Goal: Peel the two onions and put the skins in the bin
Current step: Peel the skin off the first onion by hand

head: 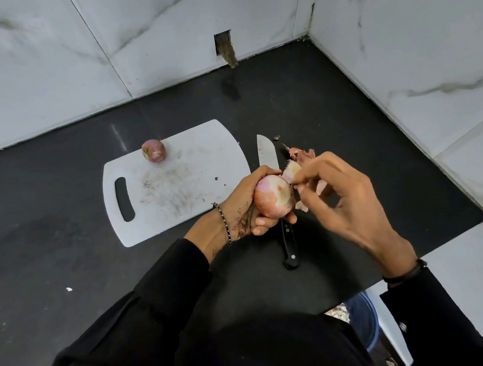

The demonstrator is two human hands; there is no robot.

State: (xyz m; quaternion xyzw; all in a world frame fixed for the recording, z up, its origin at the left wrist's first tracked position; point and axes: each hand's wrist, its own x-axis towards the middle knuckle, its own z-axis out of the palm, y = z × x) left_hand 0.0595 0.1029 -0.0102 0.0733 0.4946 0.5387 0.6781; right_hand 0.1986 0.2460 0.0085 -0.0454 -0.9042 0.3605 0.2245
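My left hand (pixel 244 206) grips a pale pink onion (pixel 272 198) above the black counter, just right of the white cutting board (pixel 173 182). My right hand (pixel 340 201) pinches a strip of skin (pixel 292 170) that peels away from the onion's top. A second onion (pixel 154 150), purple and with its skin on, sits at the board's far left corner. Loose skins (pixel 300 154) lie on the counter behind my right hand.
A black-handled knife (pixel 275 197) lies on the counter right of the board, partly under my hands. A blue bin (pixel 365 319) stands on the floor below the counter's front edge at right. Marble walls close off the back and right sides.
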